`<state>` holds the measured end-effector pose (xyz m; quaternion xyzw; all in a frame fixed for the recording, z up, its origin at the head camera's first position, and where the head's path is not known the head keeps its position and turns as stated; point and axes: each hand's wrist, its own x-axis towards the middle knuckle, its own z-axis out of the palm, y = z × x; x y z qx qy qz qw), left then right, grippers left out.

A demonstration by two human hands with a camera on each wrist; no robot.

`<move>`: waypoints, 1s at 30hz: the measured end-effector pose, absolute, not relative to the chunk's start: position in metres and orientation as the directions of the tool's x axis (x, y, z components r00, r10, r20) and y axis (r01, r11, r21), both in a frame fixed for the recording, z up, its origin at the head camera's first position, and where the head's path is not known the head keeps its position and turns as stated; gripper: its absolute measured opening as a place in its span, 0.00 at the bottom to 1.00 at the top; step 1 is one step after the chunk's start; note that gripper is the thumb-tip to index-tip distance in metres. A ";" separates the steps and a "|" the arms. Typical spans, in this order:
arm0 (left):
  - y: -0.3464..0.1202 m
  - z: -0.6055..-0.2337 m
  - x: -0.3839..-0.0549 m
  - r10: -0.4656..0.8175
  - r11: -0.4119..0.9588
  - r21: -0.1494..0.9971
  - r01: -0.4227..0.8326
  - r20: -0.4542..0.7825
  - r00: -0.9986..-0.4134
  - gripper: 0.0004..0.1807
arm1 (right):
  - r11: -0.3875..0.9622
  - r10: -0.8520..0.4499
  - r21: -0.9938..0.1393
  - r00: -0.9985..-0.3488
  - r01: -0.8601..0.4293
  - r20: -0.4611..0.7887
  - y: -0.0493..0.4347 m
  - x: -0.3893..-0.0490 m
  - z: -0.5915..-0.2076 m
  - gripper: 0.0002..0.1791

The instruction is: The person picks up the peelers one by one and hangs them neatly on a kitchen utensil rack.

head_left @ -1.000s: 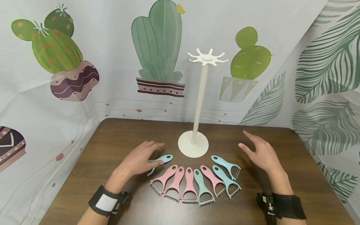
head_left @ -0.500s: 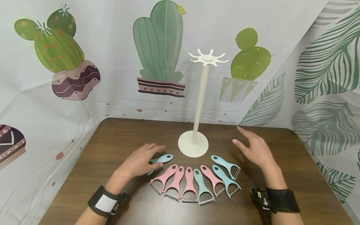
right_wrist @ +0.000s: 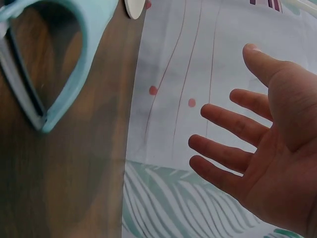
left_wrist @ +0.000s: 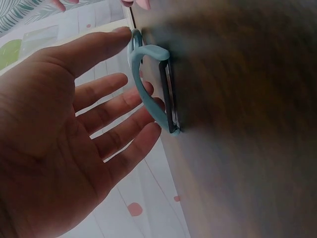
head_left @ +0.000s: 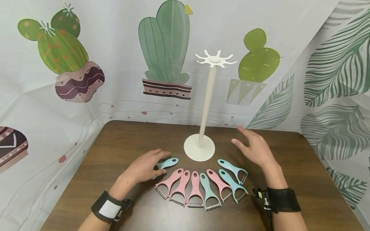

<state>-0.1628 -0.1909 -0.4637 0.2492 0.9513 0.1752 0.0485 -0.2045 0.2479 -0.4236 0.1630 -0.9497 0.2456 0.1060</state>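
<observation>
My left hand (head_left: 141,167) hovers around the leftmost blue peeler (head_left: 170,162), its thumb on the near side and fingers on the far side. In the left wrist view the fingers are spread, with the peeler's forked head (left_wrist: 141,82) between thumb and fingers, not gripped. My right hand (head_left: 255,150) is held over the table's right side, holding nothing, fingers extended. The nearest things to it are two light blue peelers, an upper one (head_left: 229,166) and a lower one (head_left: 227,176). The right wrist view shows the spread palm apart from a blue peeler (right_wrist: 89,39).
A white stand (head_left: 206,102) with a round base (head_left: 190,152) and a ring of hooks (head_left: 215,60) rises behind the peelers. Between the blue ones, several pink peelers (head_left: 195,181) and a green peeler (head_left: 206,184) fan out on the wooden table (head_left: 130,138). Printed cloth hangs behind.
My right hand has moved left and slightly farther back, toward the stand. My left hand has hardly moved, and the peelers and stand lie as before.
</observation>
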 end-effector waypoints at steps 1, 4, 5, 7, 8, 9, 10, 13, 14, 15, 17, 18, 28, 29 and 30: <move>-0.191 -0.464 -0.163 0.493 0.812 0.361 0.459 -0.004 -0.870 0.37 | 0.824 -0.260 -0.433 -0.923 -0.366 0.284 0.247 -0.205 -0.423 0.37; -0.190 -0.465 -0.163 0.499 0.805 0.369 0.464 0.001 -0.866 0.37 | 0.815 -0.267 -0.440 -0.919 -0.376 0.290 0.242 -0.207 -0.422 0.37; -0.190 -0.465 -0.163 0.501 0.803 0.373 0.465 0.002 -0.866 0.37 | 0.814 -0.268 -0.442 -0.918 -0.378 0.292 0.241 -0.207 -0.421 0.36; -0.190 -0.465 -0.163 0.502 0.801 0.373 0.468 0.006 -0.865 0.37 | 0.810 -0.268 -0.447 -0.917 -0.380 0.294 0.238 -0.208 -0.420 0.36; -0.189 -0.465 -0.163 0.503 0.800 0.372 0.470 0.008 -0.864 0.37 | 0.809 -0.267 -0.450 -0.918 -0.379 0.293 0.237 -0.208 -0.419 0.36; -0.189 -0.465 -0.164 0.504 0.800 0.372 0.471 0.010 -0.864 0.36 | 0.807 -0.268 -0.451 -0.918 -0.380 0.294 0.236 -0.208 -0.418 0.36; -0.189 -0.465 -0.164 0.504 0.800 0.372 0.471 0.011 -0.864 0.36 | 0.806 -0.268 -0.453 -0.918 -0.380 0.292 0.235 -0.208 -0.418 0.36; -0.188 -0.465 -0.164 0.501 0.801 0.372 0.469 0.011 -0.865 0.35 | 0.803 -0.273 -0.458 -0.919 -0.381 0.286 0.232 -0.209 -0.417 0.36; -0.187 -0.465 -0.165 0.499 0.802 0.373 0.467 0.011 -0.866 0.35 | 0.802 -0.276 -0.459 -0.919 -0.382 0.283 0.230 -0.210 -0.416 0.36; -0.187 -0.465 -0.165 0.497 0.803 0.372 0.465 0.012 -0.868 0.35 | 0.800 -0.278 -0.461 -0.919 -0.383 0.280 0.229 -0.210 -0.416 0.36; -0.187 -0.464 -0.165 0.492 0.805 0.372 0.463 0.018 -0.870 0.34 | 0.798 -0.284 -0.463 -0.919 -0.385 0.275 0.226 -0.211 -0.415 0.36; -0.187 -0.464 -0.165 0.489 0.806 0.372 0.460 0.020 -0.872 0.34 | 0.796 -0.287 -0.464 -0.917 -0.388 0.275 0.225 -0.211 -0.415 0.36; -0.187 -0.456 -0.163 0.441 0.824 0.376 0.424 0.044 -0.896 0.33 | 0.782 -0.301 -0.473 -0.910 -0.407 0.286 0.216 -0.213 -0.413 0.36; -0.186 -0.455 -0.163 0.440 0.825 0.373 0.425 0.050 -0.897 0.32 | 0.783 -0.301 -0.471 -0.910 -0.406 0.285 0.216 -0.213 -0.414 0.36; -0.186 -0.454 -0.163 0.441 0.824 0.370 0.428 0.056 -0.896 0.32 | 0.783 -0.301 -0.471 -0.910 -0.406 0.284 0.215 -0.213 -0.414 0.36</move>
